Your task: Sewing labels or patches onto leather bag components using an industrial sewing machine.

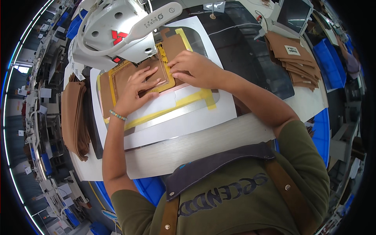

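Note:
My left hand [137, 88] lies with fingers spread on a brown piece [123, 76] inside a yellow-edged frame [166, 84]. My right hand [194, 70] is at the frame's right side, fingers curled together with their tips at its edge; what they grip, if anything, is hidden. The frame sits on a larger template with yellow tape [192, 98], over a white sheet [168, 129]. The head of a white sewing machine [103, 31] stands just above my hands, its underside partly hiding the frame's far edge.
Stacks of brown pieces lie left [74, 117] and right [293, 62] on the pale table [203, 139]. A dark plate [246, 51], a screen [290, 15] and a blue bin [329, 62] are at right. Blue bins [149, 190] sit below the table; other workstations line both sides.

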A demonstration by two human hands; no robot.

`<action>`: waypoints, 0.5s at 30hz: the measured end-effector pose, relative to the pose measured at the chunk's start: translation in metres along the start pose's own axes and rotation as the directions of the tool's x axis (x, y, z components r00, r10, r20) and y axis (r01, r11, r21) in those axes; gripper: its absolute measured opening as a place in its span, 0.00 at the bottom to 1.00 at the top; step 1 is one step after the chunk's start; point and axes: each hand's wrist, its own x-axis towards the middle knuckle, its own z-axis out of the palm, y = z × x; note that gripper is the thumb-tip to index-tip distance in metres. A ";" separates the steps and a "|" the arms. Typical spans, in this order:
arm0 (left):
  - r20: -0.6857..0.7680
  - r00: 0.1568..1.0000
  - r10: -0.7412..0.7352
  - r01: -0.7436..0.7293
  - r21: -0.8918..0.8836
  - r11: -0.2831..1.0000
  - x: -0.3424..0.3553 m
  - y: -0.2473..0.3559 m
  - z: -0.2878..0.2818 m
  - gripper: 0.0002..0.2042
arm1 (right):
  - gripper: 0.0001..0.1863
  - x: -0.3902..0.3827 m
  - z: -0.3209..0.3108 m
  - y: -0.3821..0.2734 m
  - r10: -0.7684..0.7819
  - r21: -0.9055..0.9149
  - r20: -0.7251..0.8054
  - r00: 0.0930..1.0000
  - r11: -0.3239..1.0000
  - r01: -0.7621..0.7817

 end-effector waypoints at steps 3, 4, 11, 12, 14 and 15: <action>-0.022 1.000 0.001 -0.001 0.015 1.000 0.006 -0.005 -0.001 0.24 | 0.13 0.001 -0.001 0.003 0.027 -0.020 0.013 1.000 0.999 -0.026; -0.045 0.999 0.004 -0.003 0.025 1.000 0.007 -0.007 -0.001 0.24 | 0.12 0.001 -0.001 0.004 0.015 -0.021 0.004 1.000 1.000 -0.015; -0.073 0.997 -0.009 0.006 -0.044 0.999 0.021 -0.027 -0.001 0.23 | 0.12 0.001 -0.003 0.008 0.044 -0.049 0.028 0.999 0.998 -0.043; -0.072 0.996 -0.052 0.045 -0.088 0.995 0.022 -0.030 0.000 0.23 | 0.12 0.002 -0.003 0.008 0.029 -0.058 -0.010 1.000 0.998 -0.029; -0.068 0.993 -0.094 0.085 -0.132 0.988 0.023 -0.036 0.000 0.23 | 0.12 0.002 -0.001 0.010 0.013 -0.068 -0.048 0.999 0.998 -0.016; -0.031 0.986 -0.164 0.156 -0.176 0.972 0.024 -0.039 0.000 0.23 | 0.11 0.002 -0.001 0.011 0.002 -0.064 -0.052 0.999 0.998 -0.005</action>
